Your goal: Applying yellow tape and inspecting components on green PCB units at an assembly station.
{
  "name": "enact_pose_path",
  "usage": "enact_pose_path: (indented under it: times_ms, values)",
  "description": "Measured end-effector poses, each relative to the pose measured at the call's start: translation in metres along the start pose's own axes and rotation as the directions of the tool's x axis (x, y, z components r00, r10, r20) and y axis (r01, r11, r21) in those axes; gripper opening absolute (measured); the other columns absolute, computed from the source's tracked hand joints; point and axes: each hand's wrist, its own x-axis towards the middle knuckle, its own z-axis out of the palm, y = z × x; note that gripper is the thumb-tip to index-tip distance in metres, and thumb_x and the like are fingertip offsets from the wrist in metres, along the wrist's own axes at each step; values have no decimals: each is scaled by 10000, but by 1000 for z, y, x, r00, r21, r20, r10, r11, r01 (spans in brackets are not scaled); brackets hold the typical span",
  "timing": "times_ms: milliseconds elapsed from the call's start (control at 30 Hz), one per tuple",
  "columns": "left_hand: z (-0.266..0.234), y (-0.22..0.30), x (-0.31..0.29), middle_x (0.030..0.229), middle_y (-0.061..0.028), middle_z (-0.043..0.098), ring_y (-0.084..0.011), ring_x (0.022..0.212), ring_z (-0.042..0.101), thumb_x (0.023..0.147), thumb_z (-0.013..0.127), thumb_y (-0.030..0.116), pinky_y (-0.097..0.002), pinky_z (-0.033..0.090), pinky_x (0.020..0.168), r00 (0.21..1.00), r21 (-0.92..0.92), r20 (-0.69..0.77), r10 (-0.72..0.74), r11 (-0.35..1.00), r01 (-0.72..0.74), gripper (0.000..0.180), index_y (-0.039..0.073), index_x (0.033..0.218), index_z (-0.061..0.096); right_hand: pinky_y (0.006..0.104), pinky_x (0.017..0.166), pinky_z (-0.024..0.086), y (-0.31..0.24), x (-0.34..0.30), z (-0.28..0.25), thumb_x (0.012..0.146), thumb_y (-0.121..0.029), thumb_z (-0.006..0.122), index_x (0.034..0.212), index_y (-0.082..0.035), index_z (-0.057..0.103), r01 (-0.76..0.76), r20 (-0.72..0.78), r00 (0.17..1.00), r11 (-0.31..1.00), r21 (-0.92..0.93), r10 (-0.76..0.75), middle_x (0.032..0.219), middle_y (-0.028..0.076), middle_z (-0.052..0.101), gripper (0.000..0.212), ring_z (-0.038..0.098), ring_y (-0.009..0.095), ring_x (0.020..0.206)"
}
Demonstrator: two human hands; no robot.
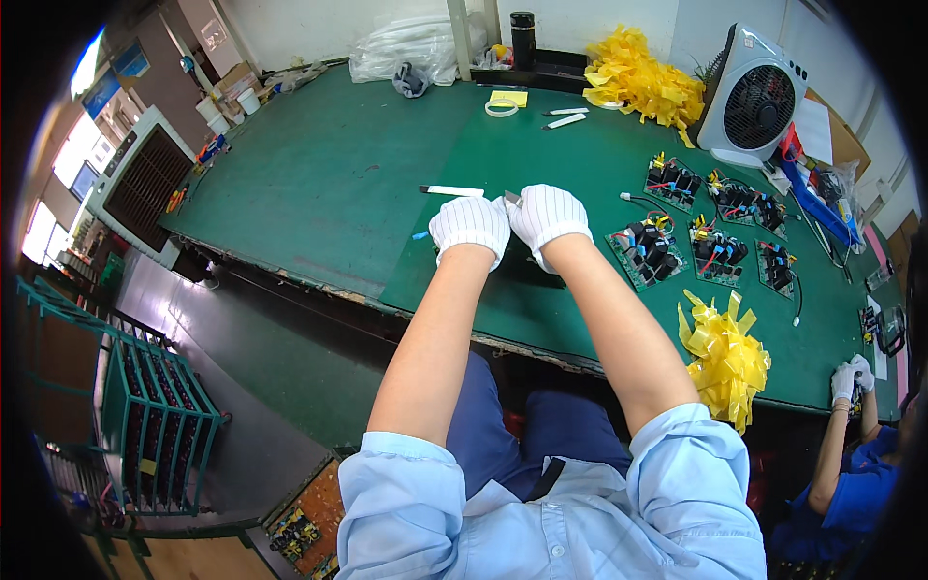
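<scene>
My left hand (470, 228), in a white striped glove, is closed above the green table, fingers bent inward. My right hand (547, 215), gloved alike, is closed beside it, the two almost touching at the thumbs. A small grey piece (512, 198) shows at the right fingertips; its kind is too small to tell. Something dark sits under the right wrist, mostly hidden. Just beyond the left hand lies a slim white tool with a dark tip (452, 190). A small blue scrap (420, 235) is left of that hand. Several circuit boards (646, 253) with black components lie to the right.
Yellow strips hang in a bunch (727, 362) at the front edge; another heap (646, 82) lies at the back. A box fan (759, 106) stands back right. A tape roll (502, 107) and white tools (565, 121) lie behind. A co-worker's gloved hands (849, 379) are far right.
</scene>
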Motion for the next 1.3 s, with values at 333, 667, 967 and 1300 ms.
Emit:
enact_pose_path:
  times_ms: [333, 667, 967, 1300]
  values:
    - [4, -97, 19, 1023, -262, 683, -398, 1016, 655, 997, 377, 459, -471, 517, 887, 966, -196, -203, -161, 973, 121, 578, -26, 978, 691, 458, 729, 555, 29, -52, -24, 944, -458, 547, 865, -40, 671, 196, -115, 976, 978, 73, -187, 830, 181, 709, 443, 688, 377, 805]
    - [80, -88, -34, 988, -150, 604, -350, 941, 579, 778, 725, 366, -465, 463, 799, 781, 169, -432, 451, 891, -421, 489, 56, 1124, 571, 385, 483, 475, 23, -185, 91, 753, -190, 635, 914, -23, 589, 687, -44, 687, 667, -288, -726, 681, 84, 581, 236, 599, 232, 654]
    - [111, -135, -20, 862, -115, 648, -335, 812, 620, 875, 582, 109, -464, 503, 716, 744, 32, -336, 577, 797, -603, 162, 93, 1002, 682, 383, 539, 504, 46, -193, 46, 816, -259, 727, 1143, -64, 610, 674, -210, 739, 713, 195, -641, 874, 92, 636, 399, 645, 251, 730]
    - [70, -107, -20, 809, -159, 677, -355, 762, 653, 935, 550, 177, -454, 537, 723, 740, -38, -533, 410, 862, -505, 173, 87, 967, 695, 426, 650, 530, 96, -146, 42, 886, -518, 621, 1072, -103, 664, 333, 47, 939, 932, 143, -342, 835, 133, 638, 457, 661, 330, 759]
